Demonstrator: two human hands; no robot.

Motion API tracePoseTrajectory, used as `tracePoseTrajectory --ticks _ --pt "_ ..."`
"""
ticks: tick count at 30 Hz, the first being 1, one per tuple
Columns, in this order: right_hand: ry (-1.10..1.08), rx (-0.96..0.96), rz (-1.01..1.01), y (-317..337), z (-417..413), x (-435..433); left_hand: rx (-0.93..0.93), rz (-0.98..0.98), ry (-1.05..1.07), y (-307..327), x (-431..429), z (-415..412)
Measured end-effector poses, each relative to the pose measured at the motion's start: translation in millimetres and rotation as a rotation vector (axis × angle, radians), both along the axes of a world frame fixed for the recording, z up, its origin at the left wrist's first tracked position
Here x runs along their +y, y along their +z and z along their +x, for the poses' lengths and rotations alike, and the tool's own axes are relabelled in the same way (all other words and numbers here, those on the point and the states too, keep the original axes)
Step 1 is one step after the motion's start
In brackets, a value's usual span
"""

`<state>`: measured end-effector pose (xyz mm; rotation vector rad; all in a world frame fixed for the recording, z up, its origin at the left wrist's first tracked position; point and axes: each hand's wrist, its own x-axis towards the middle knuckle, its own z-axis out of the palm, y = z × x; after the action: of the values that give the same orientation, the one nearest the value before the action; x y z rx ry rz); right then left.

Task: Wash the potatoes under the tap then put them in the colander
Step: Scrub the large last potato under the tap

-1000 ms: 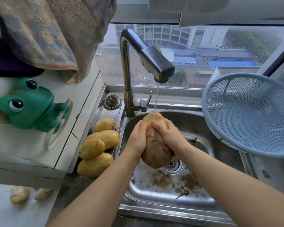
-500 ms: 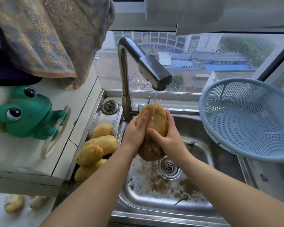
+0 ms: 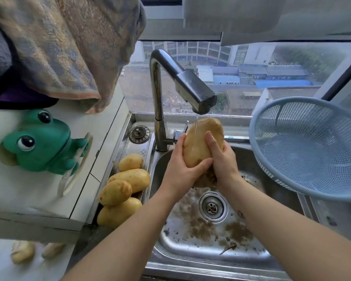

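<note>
the large yellow-brown potato (image 3: 201,142) stands nearly upright under the thin stream from the steel tap (image 3: 195,92), above the drain of the steel sink (image 3: 272,189). the left hand (image 3: 182,171) wraps its lower left side, and the right hand (image 3: 223,161) curls round its right; both clamp it. its lower end looks muddy, so i judge the washing unfinished. the pale blue plastic colander (image 3: 312,151) lies to the right, nearer the right hand. four more yellow potatoes (image 3: 126,187) lie on the ledge to the left.
</note>
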<state>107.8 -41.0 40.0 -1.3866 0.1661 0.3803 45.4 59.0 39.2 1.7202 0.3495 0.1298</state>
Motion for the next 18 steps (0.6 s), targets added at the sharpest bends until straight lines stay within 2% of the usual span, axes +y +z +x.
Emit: tracePoseTrajectory --ticks 5,7,11,13,15,18 --pt "-0.136 -0.076 0.036 6 -11 8 0.032 -0.262 0.18 1 -3 7" --pt "-0.15 -0.133 0.041 9 -12 6 0.059 -0.343 0.166 11 -3 12" --pt "-0.11 -0.194 0.035 9 -16 -1 0.398 -0.565 -0.017 25 14 24" --pt "-0.085 -0.209 0.018 7 -17 -4 0.47 -0.6 -0.044 29 15 25" --pt "-0.073 -0.177 0.013 9 -13 -5 0.385 -0.538 0.026 28 6 24" --pt "-0.031 -0.104 -0.072 12 -1 -5 0.152 -0.409 0.159 18 -5 17"
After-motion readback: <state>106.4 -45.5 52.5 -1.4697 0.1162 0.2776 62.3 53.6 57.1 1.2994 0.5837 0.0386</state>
